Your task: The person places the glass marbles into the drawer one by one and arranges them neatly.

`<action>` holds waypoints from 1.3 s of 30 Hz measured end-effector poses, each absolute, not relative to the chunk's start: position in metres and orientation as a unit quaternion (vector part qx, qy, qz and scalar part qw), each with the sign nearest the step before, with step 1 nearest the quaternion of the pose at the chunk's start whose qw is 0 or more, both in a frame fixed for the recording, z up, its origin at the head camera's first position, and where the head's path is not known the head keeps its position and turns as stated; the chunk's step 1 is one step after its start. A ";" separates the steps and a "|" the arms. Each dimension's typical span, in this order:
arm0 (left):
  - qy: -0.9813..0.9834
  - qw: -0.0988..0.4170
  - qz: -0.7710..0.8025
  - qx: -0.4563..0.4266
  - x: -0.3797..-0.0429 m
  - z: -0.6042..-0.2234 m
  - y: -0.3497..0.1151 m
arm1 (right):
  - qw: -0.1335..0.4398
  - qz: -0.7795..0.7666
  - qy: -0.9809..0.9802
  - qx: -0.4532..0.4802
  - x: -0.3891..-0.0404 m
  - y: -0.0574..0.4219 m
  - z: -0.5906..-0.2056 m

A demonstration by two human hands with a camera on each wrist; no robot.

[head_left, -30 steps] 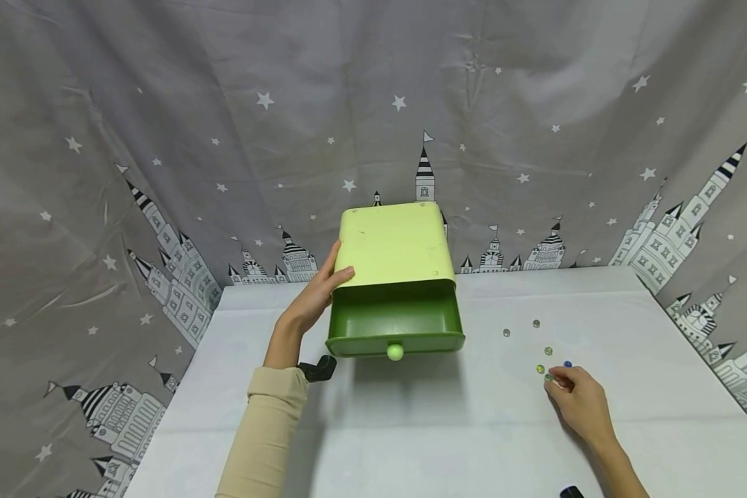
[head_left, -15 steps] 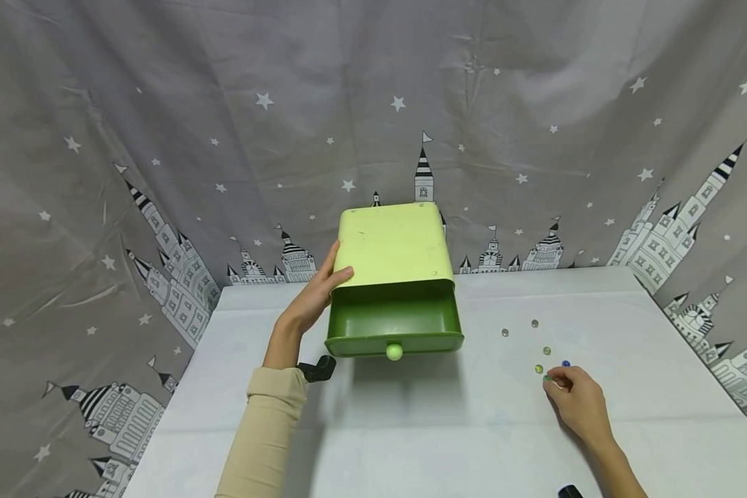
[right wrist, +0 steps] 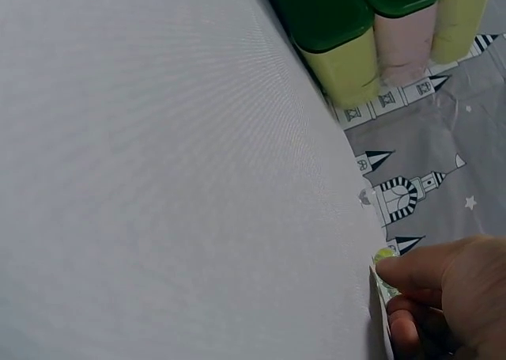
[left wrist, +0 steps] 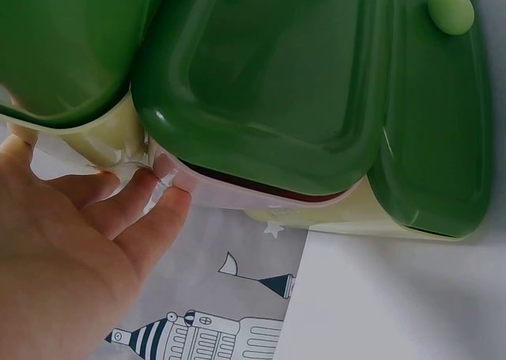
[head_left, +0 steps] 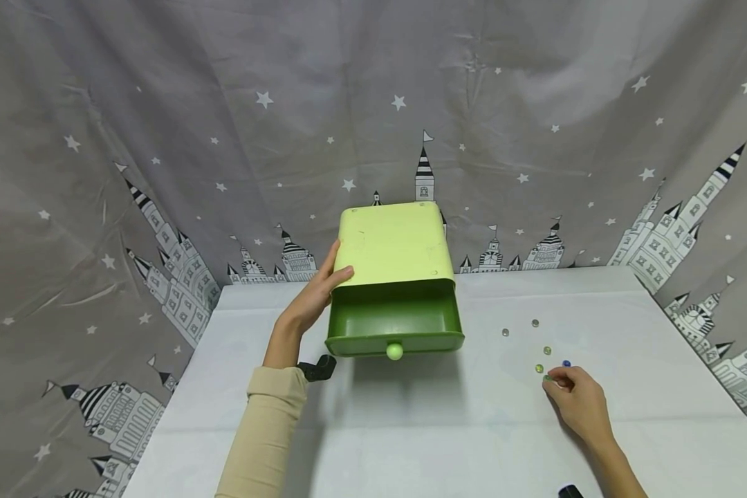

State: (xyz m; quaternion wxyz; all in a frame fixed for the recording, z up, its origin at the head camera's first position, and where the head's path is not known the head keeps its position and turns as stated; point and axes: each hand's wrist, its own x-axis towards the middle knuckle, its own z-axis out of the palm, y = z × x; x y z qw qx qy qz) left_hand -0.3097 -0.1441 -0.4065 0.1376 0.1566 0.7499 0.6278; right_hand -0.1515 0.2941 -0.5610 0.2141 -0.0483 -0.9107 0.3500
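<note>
A small drawer unit (head_left: 398, 242) with a yellow-green top stands mid-table, its green top drawer (head_left: 395, 344) pulled out, with a round light-green knob. My left hand (head_left: 311, 301) rests on the unit's left side, thumb at the top's edge; in the left wrist view its fingers (left wrist: 154, 225) touch the side near the pink middle section (left wrist: 237, 190). At the right, my right hand (head_left: 579, 404) pinches a green marble (head_left: 547, 377) at the tabletop. Close to it lie a yellow-green marble (head_left: 539, 369) and a blue marble (head_left: 566, 363).
Farther back on the white table (head_left: 510, 443) lie another yellowish marble (head_left: 547, 351) and two greyish clear marbles, one (head_left: 535, 323) behind the other (head_left: 505, 333). A grey curtain (head_left: 398, 138) with castles and stars hangs behind and at both sides.
</note>
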 end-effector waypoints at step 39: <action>0.751 0.143 0.626 0.154 -0.310 -0.405 -0.144 | 0.149 0.404 -0.899 -0.081 -0.149 0.294 -0.549</action>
